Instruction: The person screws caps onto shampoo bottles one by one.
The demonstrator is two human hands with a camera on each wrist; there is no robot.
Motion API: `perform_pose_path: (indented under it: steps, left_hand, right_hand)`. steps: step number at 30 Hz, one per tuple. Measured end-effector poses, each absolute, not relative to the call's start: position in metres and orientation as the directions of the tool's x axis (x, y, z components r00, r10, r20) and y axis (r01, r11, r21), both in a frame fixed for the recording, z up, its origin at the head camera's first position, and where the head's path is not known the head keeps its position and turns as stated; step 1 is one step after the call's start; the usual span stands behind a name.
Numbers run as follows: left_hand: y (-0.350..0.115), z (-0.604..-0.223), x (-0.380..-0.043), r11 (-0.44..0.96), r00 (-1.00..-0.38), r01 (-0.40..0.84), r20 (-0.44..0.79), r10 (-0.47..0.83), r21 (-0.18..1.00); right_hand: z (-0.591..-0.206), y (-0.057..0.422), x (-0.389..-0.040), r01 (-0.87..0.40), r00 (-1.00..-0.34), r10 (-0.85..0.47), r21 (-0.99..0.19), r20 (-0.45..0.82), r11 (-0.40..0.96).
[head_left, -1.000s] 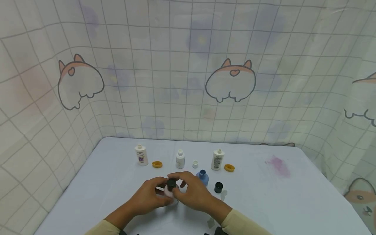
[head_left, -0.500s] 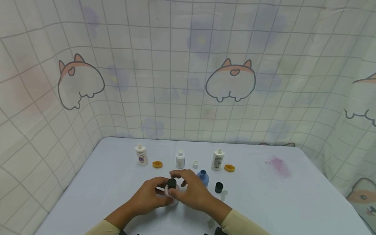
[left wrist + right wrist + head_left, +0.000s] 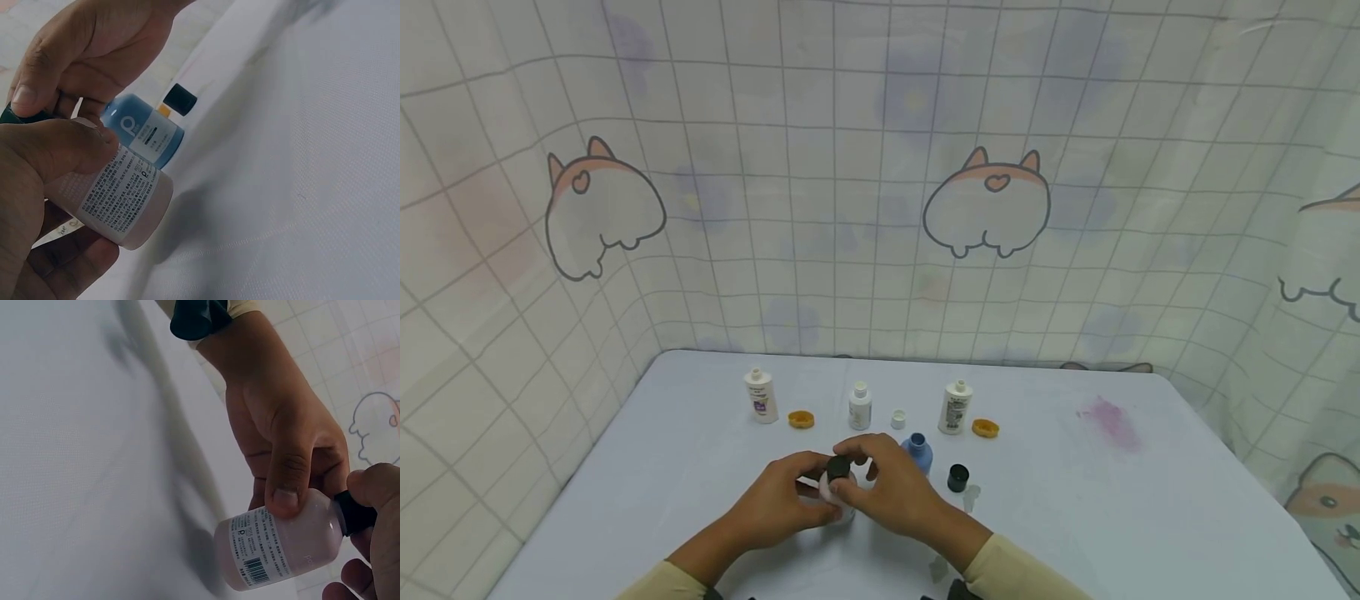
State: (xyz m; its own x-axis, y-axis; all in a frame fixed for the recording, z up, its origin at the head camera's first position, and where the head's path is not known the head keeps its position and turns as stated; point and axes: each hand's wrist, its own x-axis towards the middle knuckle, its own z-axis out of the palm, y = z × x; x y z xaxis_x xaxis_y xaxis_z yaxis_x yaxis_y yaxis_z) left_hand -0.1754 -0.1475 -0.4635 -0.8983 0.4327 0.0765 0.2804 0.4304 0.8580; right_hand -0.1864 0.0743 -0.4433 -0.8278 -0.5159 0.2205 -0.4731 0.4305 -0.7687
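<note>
My left hand (image 3: 778,504) grips the body of a pale pink bottle (image 3: 281,540) with a printed label. At the bottle's top, my right hand (image 3: 898,492) pinches a black cap (image 3: 356,514) between thumb and fingers. The cap sits on the bottle's neck. Whether the bottle's base touches the table, I cannot tell. Just beyond the right hand stands a blue bottle (image 3: 144,128) with an uncovered mouth, partly hidden by that hand in the head view. A loose black cap (image 3: 958,477) lies to its right.
Three white bottles without caps stand farther back: left (image 3: 762,396), middle (image 3: 861,407) and right (image 3: 955,408). Among them lie two yellow caps (image 3: 801,419) and a small white cap (image 3: 898,419). A pink stain (image 3: 1112,423) marks the white table (image 3: 1075,517) at right.
The right fingers eased away from the black cap half a second ago, then closed back onto it. My left hand keeps its hold on the pink bottle, which stays in place.
</note>
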Motion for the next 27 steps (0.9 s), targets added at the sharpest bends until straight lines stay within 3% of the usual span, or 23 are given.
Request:
perform_pose_path:
  steps: [13,27]
  left_hand:
    - [-0.1471,-0.463,-0.176,0.422,-0.898,0.269,0.066,0.436,0.866]
    - [-0.1485,-0.4644,-0.1756,0.412,-0.895,0.276,0.076,0.44,0.869]
  right_hand:
    - [-0.4442,0.0767,-0.1843,-0.515,-0.794,-0.546,-0.773,0.267,0.37]
    - [-0.4447,0.0747,-0.186,-0.425,-0.853,-0.486,-0.795,0.191,0.432]
